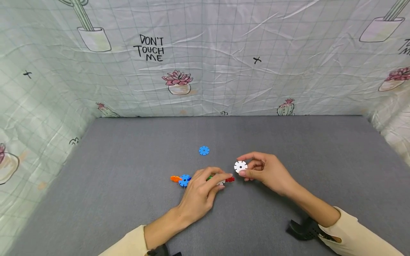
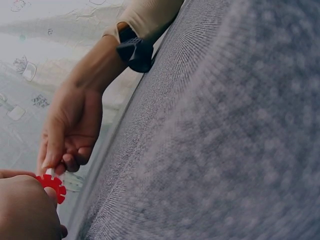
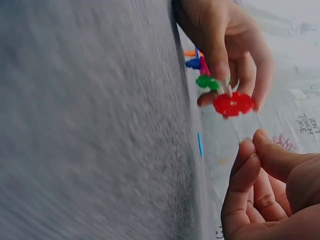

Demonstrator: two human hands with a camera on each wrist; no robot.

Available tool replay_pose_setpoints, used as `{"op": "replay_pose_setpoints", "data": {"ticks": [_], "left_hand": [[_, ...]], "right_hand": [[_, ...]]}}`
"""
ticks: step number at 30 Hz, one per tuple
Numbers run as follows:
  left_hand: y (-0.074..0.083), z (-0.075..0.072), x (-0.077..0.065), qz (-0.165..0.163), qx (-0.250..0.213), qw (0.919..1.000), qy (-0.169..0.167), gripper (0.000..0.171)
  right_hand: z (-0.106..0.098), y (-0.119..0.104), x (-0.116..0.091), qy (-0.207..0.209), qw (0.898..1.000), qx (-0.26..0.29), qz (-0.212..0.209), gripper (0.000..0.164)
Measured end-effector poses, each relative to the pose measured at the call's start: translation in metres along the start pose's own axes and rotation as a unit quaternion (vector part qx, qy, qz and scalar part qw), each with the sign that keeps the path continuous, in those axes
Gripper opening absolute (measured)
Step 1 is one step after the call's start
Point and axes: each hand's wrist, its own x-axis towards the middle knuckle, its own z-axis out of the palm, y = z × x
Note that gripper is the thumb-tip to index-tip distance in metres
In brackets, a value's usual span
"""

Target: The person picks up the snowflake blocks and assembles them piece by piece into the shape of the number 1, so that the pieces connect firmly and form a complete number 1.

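Observation:
My right hand (image 1: 272, 174) pinches a notched white interlocking disc (image 1: 241, 167) between thumb and index finger, face-on to the head camera. Just left of it, my left hand (image 1: 200, 190) holds a chain of interlocking discs near its right end. An orange disc (image 1: 174, 179) and a blue disc (image 1: 184, 181) stick out beyond that hand's left side. At the chain's right end, a red disc (image 3: 233, 104) shows in the right wrist view, with a green disc (image 3: 206, 82) behind it. The fingers hide part of the chain's middle.
A loose blue disc (image 1: 204, 150) lies flat on the grey tabletop (image 1: 128, 149), beyond both hands. Behind the far edge hangs a printed cloth (image 1: 217, 85) with plant drawings, which also runs along the sides. Dark wrist devices (image 1: 305, 229) sit at both sleeves.

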Motion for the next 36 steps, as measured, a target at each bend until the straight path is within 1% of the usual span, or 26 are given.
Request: {"op": "replay_pose_setpoints", "data": {"ticks": [8, 16, 29, 36], "left_hand": [[-0.001, 0.001, 0.0, 0.0, 0.0, 1.0, 0.001, 0.036], [-0.002, 0.002, -0.001, -0.002, 0.001, 1.0, -0.002, 0.036], [-0.001, 0.004, -0.003, 0.0, -0.003, 1.0, -0.009, 0.036], [-0.001, 0.002, -0.003, 0.013, 0.008, 0.9998, -0.01, 0.036]], "right_hand": [[0.006, 0.003, -0.014, -0.012, 0.998, 0.062, 0.014, 0.045], [0.013, 0.01, -0.017, -0.024, 0.993, 0.115, 0.014, 0.044], [0.022, 0.016, -0.019, -0.019, 0.989, 0.144, 0.01, 0.043], [0.025, 0.018, -0.017, -0.016, 0.988, 0.151, -0.003, 0.041]]}}
